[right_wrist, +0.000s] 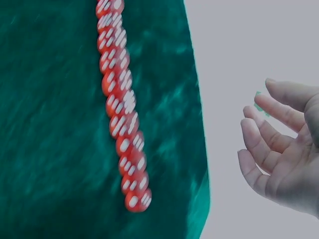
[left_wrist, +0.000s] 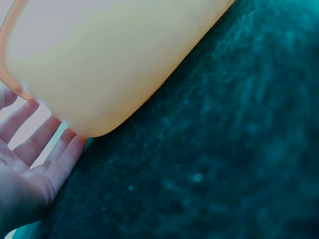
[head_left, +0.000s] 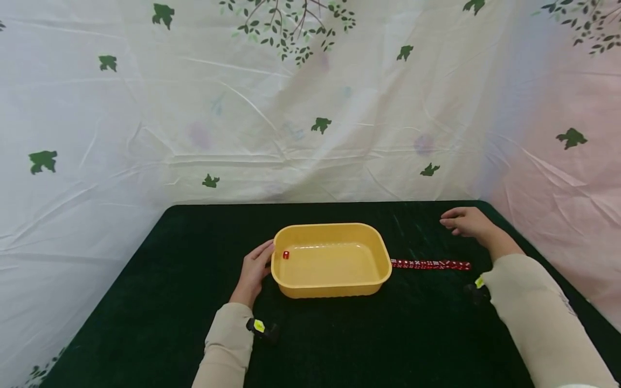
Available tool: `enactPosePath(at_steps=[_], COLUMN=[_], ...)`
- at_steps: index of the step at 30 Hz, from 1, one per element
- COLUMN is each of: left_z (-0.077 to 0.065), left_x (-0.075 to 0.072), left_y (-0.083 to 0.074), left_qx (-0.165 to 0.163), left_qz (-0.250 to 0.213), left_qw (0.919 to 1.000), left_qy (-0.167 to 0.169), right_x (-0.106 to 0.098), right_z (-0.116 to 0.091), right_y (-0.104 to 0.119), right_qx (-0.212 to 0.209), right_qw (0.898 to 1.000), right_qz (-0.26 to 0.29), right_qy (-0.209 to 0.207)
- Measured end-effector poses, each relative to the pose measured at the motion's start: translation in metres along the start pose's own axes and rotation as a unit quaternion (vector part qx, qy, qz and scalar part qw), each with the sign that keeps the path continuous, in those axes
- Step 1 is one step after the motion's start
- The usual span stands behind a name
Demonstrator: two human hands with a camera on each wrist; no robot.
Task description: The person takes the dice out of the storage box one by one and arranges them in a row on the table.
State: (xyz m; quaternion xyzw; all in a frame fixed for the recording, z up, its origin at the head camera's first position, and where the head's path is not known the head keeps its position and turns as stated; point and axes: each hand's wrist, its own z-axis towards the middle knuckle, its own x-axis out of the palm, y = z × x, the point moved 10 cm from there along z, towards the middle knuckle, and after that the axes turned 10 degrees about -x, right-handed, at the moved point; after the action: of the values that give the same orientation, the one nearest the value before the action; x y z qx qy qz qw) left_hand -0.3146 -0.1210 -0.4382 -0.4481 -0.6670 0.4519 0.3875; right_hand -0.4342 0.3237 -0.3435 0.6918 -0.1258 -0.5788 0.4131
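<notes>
A yellow plastic tub [head_left: 335, 290] stands on a dark green cloth, with one red die [head_left: 286, 255] inside at its left end. My left hand [head_left: 254, 272] rests at the tub's left end; in the left wrist view its extended fingers [left_wrist: 65, 149] touch the outer wall. From the tub's right side runs a straight row of red dice [head_left: 430, 264] with white pips, set face to face. Beyond the row's right part, my right hand [head_left: 467, 222] hovers with loosely bent fingers and holds nothing; the right wrist view shows its palm [right_wrist: 294, 164] bare, apart from the dice.
The green-covered table [head_left: 368, 345] ends at a rounded back edge. Behind and beside it hangs a pale curtain [head_left: 271, 124] with green leaf and bird prints. Both wrists carry small dark cameras with yellow tags.
</notes>
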Motion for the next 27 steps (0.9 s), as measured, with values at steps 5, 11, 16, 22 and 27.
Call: enactPosePath(at_steps=[5,11,16,22,27], left_z=[0.0,0.0,-0.001,-0.002,-0.003], left_x=[0.002,0.001,0.0,-0.001,0.001], left_y=[-0.001,0.0,0.0,0.0,0.001], left_qx=[-0.002,-0.004,-0.005,-0.002,0.003], left_qz=[0.002,-0.003,-0.001,-0.002,-0.003], left_qw=[1.0,1.0,1.0,1.0,1.0], left_qy=[-0.002,-0.003,-0.004,-0.007,-0.002], right_x=[0.003,0.012,0.024,0.045,0.066], right_z=[0.018,0.039,0.052,0.065,0.073], right_y=[0.028,0.058,0.084,0.109,0.123], right_qx=[-0.026,-0.025,-0.037,-0.057,-0.069], right_qw=[1.0,1.0,0.999,0.998,0.997], right_qz=[-0.006,-0.002,-0.008,0.004,0.031], right_qy=[0.001,-0.007,-0.016,-0.026,-0.018])
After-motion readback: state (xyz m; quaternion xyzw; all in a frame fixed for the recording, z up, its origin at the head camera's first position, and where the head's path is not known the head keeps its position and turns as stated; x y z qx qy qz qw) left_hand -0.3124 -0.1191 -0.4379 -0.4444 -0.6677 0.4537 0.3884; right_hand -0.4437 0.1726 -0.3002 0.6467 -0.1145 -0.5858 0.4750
